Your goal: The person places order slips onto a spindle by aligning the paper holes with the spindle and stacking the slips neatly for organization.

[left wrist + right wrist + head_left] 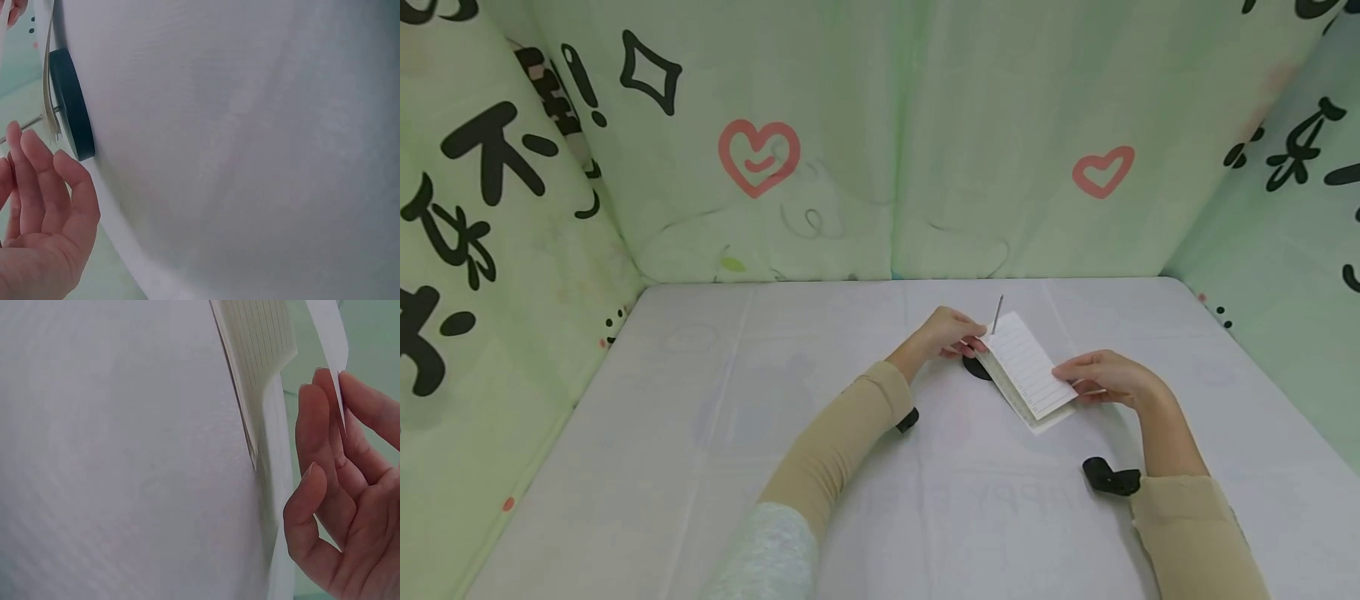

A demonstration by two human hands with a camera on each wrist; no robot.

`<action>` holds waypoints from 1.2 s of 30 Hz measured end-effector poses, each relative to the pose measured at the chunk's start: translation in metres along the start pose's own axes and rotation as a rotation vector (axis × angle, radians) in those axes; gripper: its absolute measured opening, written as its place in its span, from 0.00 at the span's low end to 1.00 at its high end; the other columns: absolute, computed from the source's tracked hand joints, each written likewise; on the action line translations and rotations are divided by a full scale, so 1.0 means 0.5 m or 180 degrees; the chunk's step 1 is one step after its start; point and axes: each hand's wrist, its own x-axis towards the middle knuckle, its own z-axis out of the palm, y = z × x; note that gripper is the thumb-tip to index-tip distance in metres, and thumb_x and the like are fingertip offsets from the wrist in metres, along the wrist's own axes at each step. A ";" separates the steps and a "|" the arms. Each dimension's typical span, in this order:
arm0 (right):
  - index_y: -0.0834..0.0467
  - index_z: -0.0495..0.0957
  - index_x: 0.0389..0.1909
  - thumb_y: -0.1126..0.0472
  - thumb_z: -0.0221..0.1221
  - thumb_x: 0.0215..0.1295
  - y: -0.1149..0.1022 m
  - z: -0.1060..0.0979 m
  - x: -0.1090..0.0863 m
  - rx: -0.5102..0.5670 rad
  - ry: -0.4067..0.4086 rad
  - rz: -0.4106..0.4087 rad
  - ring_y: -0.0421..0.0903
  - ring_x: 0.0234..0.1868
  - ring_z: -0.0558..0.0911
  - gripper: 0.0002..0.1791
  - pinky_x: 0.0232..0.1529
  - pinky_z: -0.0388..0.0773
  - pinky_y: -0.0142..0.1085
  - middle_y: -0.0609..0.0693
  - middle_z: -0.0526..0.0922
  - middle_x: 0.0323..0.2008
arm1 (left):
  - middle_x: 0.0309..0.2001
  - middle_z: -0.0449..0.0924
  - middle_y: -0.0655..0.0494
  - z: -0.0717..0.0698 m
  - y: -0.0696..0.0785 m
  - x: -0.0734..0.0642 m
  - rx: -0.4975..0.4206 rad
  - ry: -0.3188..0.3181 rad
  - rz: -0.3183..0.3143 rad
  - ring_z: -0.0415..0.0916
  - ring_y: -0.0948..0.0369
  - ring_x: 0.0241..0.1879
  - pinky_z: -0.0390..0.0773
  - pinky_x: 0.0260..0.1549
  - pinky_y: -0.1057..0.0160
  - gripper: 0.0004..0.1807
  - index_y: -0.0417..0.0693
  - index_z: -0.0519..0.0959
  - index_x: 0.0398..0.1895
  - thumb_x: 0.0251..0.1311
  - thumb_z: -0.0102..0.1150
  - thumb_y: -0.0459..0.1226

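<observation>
A lined white paper sheet (1026, 367) is held tilted over a black round spike base (977, 368). The thin metal spike (997, 315) rises past the sheet's far corner. My left hand (951, 332) pinches the sheet at that corner, right beside the spike. With thumb and fingers, my right hand (1108, 377) grips the opposite, near right edge; the right wrist view shows the sheet (331, 344) between thumb and fingertips. Below it, more lined paper (259, 347) is stuck on the spike, above the base (74, 103).
A white cloth covers the table (775, 375). Green printed curtains (850, 167) enclose the back and both sides. Black wrist devices show beside the left sleeve (907, 419) and the right sleeve (1112, 477).
</observation>
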 end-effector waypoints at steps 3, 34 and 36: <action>0.69 0.73 0.51 0.49 0.60 0.58 0.000 -0.001 0.001 -0.0022 -0.0029 0.0049 0.40 0.31 0.76 0.29 0.35 0.74 0.35 0.43 0.80 0.30 | 0.21 0.79 0.53 -0.001 -0.003 0.002 0.0014 -0.0063 -0.0043 0.74 0.61 0.19 0.70 0.23 0.64 0.08 0.41 0.80 0.34 0.59 0.58 0.37; 0.63 0.79 0.40 0.52 0.61 0.57 0.009 0.010 0.011 -0.0365 -0.0086 0.0285 0.40 0.24 0.76 0.18 0.27 0.74 0.33 0.44 0.81 0.23 | 0.14 0.75 0.50 0.027 -0.025 0.009 0.0322 0.0156 -0.0240 0.70 0.63 0.09 0.70 0.10 0.72 0.06 0.36 0.77 0.34 0.59 0.56 0.33; 0.63 0.79 0.40 0.52 0.62 0.57 0.007 0.011 0.011 -0.0413 -0.0077 0.0298 0.39 0.24 0.76 0.18 0.27 0.73 0.32 0.44 0.80 0.22 | 0.14 0.75 0.51 0.028 -0.025 0.008 0.0359 0.0181 -0.0250 0.70 0.63 0.09 0.70 0.10 0.72 0.06 0.37 0.77 0.34 0.60 0.56 0.33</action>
